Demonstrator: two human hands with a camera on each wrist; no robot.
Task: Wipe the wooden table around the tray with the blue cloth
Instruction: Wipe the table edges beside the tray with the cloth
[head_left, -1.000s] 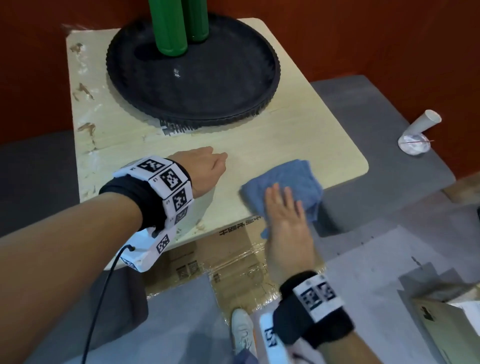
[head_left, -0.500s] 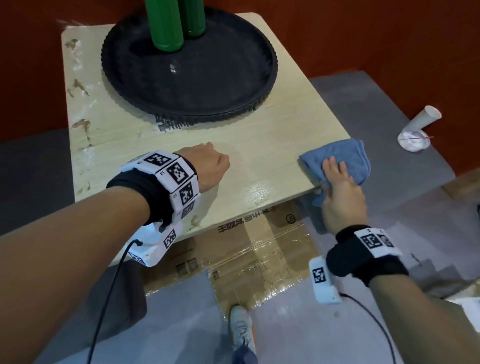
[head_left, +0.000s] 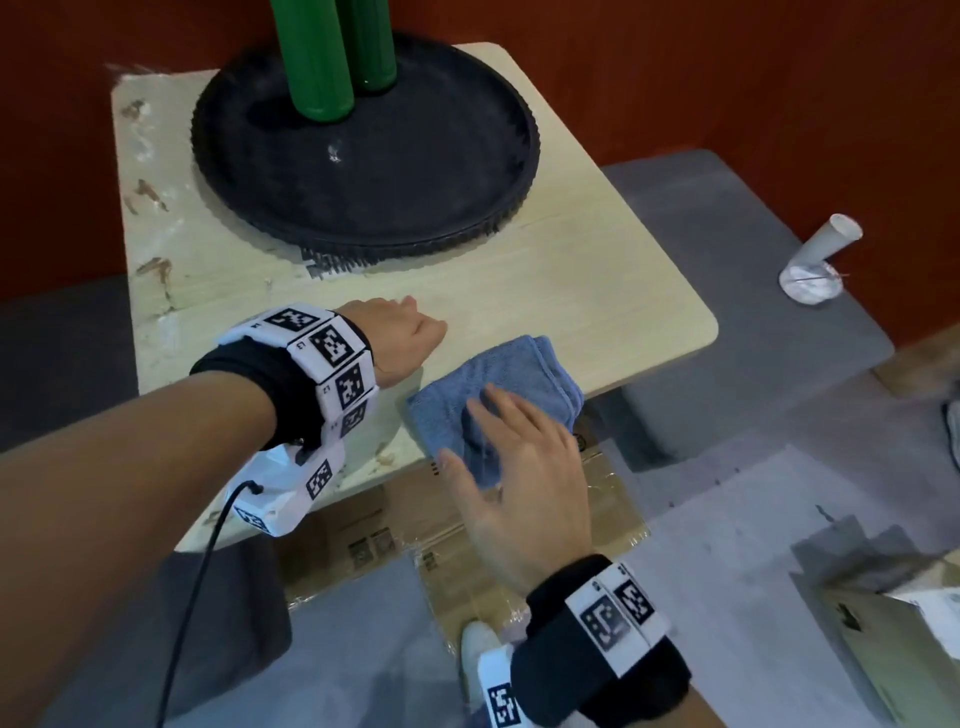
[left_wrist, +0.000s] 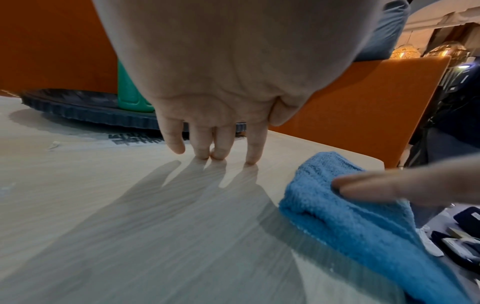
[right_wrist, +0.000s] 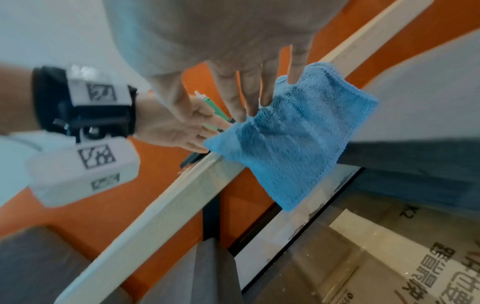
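The blue cloth (head_left: 519, 369) lies folded at the front edge of the wooden table (head_left: 571, 280), one corner hanging over the edge (right_wrist: 293, 181). My right hand (head_left: 498, 431) presses on the cloth with flat, spread fingers (right_wrist: 254, 92). Just left of the cloth, my left hand (head_left: 405, 332) rests on the bare wood, fingertips (left_wrist: 213, 152) touching the surface and holding nothing. The round black tray (head_left: 467, 130) sits at the back of the table with two green bottles (head_left: 317, 62) on it.
Brown and white smears (head_left: 153, 267) run along the table's left side. A paper cup (head_left: 826, 244) lies on the grey bench to the right. Flattened cardboard (head_left: 374, 535) covers the floor under the front edge, beside my shoe (head_left: 478, 644).
My right hand swept the cloth to the table's right corner, then back left along the front edge, close to the left hand. The left hand has stayed in place.
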